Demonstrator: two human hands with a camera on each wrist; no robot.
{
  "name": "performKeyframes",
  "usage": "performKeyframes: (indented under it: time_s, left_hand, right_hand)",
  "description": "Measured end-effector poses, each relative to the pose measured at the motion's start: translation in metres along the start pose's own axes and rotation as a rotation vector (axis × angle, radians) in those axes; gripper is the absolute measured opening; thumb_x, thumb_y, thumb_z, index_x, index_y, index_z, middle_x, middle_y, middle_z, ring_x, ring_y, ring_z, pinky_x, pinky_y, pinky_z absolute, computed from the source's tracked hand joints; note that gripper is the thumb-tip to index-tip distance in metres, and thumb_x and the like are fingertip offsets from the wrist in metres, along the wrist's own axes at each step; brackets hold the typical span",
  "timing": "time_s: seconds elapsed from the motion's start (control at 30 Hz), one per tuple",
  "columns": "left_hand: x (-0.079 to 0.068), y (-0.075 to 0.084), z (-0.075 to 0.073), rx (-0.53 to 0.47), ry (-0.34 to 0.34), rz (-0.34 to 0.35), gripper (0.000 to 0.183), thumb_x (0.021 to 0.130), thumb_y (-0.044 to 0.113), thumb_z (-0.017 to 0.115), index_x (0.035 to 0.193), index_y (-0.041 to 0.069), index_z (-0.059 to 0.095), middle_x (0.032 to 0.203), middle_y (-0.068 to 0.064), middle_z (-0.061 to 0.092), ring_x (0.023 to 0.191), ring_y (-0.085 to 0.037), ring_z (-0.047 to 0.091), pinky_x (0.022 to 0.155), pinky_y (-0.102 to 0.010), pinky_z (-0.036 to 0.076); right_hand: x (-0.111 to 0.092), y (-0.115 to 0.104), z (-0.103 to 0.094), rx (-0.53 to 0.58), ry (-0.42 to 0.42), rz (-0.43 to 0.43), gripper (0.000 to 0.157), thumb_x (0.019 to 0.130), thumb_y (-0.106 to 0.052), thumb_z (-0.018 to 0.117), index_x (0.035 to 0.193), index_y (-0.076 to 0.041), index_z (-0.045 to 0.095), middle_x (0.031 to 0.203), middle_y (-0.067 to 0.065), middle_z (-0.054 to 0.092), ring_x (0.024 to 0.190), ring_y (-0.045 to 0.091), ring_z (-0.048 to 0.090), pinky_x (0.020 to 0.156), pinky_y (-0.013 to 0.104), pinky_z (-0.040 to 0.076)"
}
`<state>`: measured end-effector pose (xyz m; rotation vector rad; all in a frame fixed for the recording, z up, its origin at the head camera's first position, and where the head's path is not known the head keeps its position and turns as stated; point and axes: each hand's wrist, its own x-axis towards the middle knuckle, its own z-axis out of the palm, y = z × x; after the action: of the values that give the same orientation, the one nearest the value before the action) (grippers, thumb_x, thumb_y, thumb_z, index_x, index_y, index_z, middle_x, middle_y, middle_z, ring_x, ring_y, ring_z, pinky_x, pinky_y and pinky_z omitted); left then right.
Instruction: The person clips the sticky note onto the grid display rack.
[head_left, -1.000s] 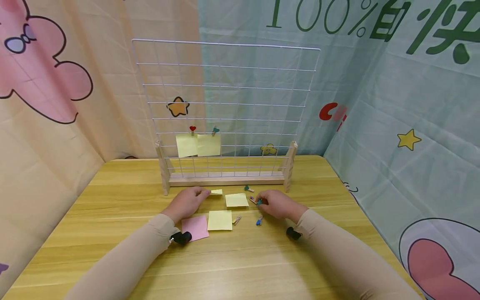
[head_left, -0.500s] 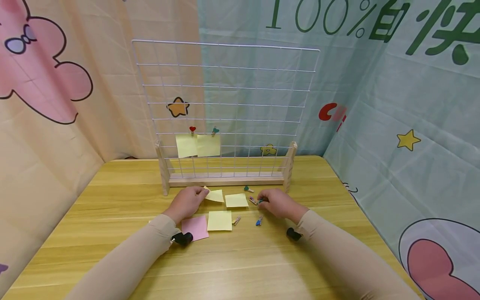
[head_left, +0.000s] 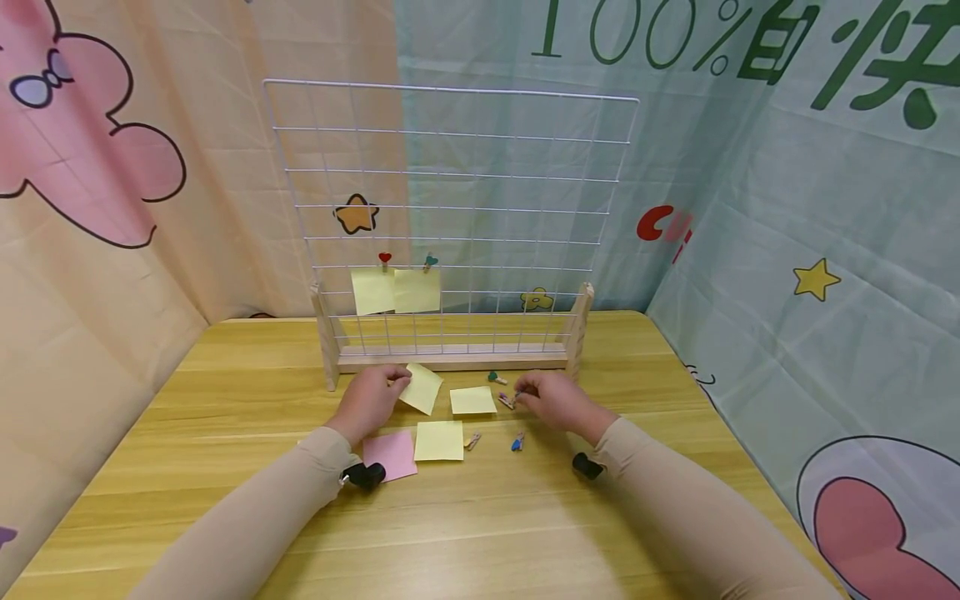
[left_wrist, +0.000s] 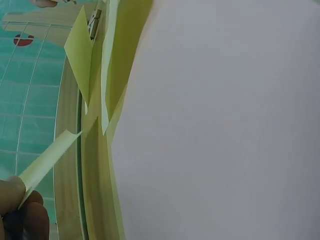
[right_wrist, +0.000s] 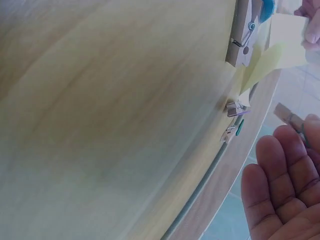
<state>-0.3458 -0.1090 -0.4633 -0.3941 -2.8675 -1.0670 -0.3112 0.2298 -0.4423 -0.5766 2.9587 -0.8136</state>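
Note:
My left hand pinches a yellow sticky note by its left side, raised in front of the grid rack's base. The same note sits between thumb and fingers in the left wrist view. Between the thumb and forefinger of my right hand is a small wooden clothespin; its other fingers are loosely bent. Just left of that hand lie a purple-topped clothespin and a green one. Two yellow notes and a pink note lie on the table between the hands.
A white wire grid stands in a wooden base at the back. Two yellow notes hang from it by a red heart clip and a teal clip. A blue clothespin and a pale one lie nearer me.
The yellow note in my left hand has come up off the table and turned to face me more. My right hand has risen slightly with the clothespin.

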Motion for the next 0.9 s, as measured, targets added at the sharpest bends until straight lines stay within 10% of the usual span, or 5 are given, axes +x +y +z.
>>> performKeyframes:
  time_s: [0.9]
  left_hand:
    - [-0.002, 0.016, -0.006, -0.233, -0.005, 0.042, 0.046, 0.107, 0.015, 0.063, 0.152, 0.014, 0.056, 0.140, -0.014, 0.064, 0.103, -0.027, 0.068, 0.067, -0.029, 0.053]
  right_hand:
    - [0.001, -0.005, -0.004, 0.118, 0.092, -0.041, 0.013, 0.104, -0.014, 0.068, 0.109, -0.005, 0.075, 0.099, 0.010, 0.077, 0.081, 0.010, 0.063, 0.072, 0.027, 0.054]
